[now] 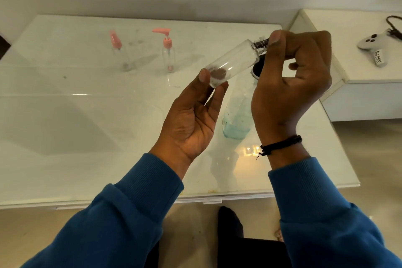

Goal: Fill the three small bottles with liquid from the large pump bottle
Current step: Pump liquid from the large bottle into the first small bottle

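Head view: left hand (193, 113) pinches a clear, smooth plastic bottle (232, 62) by its base, tilted toward 2 o'clock — right hand (291, 76) grips its black threaded neck. Large bottle (237, 115), blue liquid, stands below. Controller label (379, 59) — handwriting, unreadable.

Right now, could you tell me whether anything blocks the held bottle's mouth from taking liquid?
Yes: the right hand grips a dark cap at the mouth of the clear bottle held by the left hand.

Both hands, left hand (191, 115) and right hand (291, 76), hold a clear small bottle (232, 62).
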The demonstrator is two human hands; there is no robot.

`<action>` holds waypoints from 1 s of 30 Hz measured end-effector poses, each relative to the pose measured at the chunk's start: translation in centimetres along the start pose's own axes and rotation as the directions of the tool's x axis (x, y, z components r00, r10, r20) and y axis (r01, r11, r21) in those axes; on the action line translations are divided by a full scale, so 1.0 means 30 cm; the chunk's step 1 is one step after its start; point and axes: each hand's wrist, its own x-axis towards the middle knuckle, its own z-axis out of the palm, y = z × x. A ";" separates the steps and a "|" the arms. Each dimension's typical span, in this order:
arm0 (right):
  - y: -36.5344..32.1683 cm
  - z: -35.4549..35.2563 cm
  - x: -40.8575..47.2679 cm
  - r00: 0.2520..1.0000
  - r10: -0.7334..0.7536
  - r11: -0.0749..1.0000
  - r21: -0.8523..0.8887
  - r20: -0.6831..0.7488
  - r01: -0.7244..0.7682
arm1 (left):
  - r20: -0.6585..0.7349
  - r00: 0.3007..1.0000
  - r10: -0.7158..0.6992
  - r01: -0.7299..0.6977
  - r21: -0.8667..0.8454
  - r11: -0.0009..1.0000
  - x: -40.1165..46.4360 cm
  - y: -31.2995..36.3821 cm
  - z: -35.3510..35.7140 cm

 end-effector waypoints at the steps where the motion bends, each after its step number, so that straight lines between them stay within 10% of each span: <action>1: -0.001 0.000 0.005 1.000 0.001 1.000 -0.004 0.003 -0.001 | 0.000 1.000 0.002 -0.002 0.004 1.000 0.000 0.000 0.002; 30: 0.006 -0.003 -0.003 1.000 0.007 0.999 0.038 0.000 -0.007 | 0.012 1.000 -0.004 0.004 0.008 1.000 -0.001 -0.004 0.002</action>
